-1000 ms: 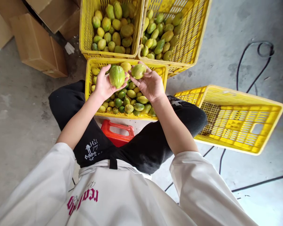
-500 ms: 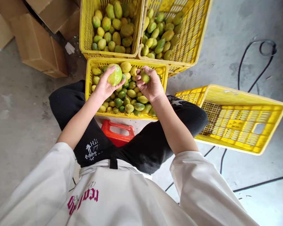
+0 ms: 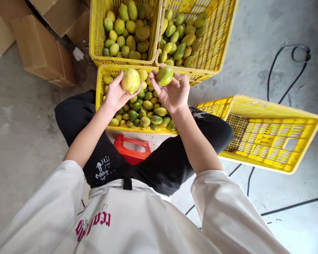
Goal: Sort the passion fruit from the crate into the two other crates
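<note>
In my left hand (image 3: 117, 92) I hold a round yellow lemon (image 3: 130, 81), with the thumb on one side and fingers beneath it. My right hand (image 3: 175, 92) has a longer green lemon (image 3: 164, 76) resting on its fingers, palm turned up. Both hands are above the near yellow crate (image 3: 143, 130), which holds many green and yellow lemons (image 3: 147, 105). The hands partly cover the fruit at the crate's far side.
Two more yellow crates, one at the far left (image 3: 124, 60) and one at the far right (image 3: 214, 49), hold similar fruit. A yellow crate (image 3: 267, 134) lies on its side at right. Cardboard boxes (image 3: 37, 49), a red stool (image 3: 132, 155) and black cables (image 3: 294, 204) are around me.
The left-hand lemon has been turned, now showing a yellower side. My right hand has opened out and rolled its green lemon up onto the fingers, so more of it shows.
</note>
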### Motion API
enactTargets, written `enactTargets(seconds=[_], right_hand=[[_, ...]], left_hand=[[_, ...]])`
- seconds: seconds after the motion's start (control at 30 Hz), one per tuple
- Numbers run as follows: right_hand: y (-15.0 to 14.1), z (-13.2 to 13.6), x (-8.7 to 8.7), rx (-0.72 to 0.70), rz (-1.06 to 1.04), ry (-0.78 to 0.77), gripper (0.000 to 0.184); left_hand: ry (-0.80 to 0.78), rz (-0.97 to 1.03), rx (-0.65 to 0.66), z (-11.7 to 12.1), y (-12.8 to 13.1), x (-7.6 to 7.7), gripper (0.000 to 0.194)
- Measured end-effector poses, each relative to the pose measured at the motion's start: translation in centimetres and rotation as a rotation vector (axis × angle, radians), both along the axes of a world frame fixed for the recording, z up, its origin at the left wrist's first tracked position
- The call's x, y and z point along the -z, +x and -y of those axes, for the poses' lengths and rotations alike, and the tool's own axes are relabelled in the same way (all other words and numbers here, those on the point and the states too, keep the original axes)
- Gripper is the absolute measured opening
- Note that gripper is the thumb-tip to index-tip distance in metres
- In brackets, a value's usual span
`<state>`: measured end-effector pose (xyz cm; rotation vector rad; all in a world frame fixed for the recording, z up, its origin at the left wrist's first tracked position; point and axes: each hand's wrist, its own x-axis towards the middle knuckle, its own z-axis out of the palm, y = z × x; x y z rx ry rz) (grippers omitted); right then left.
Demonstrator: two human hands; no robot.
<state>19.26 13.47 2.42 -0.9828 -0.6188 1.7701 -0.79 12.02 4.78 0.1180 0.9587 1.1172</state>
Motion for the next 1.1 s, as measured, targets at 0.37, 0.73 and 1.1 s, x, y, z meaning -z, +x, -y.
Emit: enactTargets(seconds=[0.37, 0.73, 1.1], right_hand=[[0.3, 0.1, 1.1, -0.003, 0.027, -0.045, 0.047], [0.1, -0.1, -0.6, -0.042, 0.054, 0.001, 0.039], [0.0, 0.2, 1.6, -0.054, -0.053, -0.048, 0.043]], left_hand=[[-0.023, -0.028, 0.081, -0.1, 0.0, 0.7, 0.038], [0.032, -0.060, 0.050, 0.2, 0.3, -0.7, 0.038], [-0.026, -0.013, 0.092, -0.1, -0.5, 1.2, 0.052]])
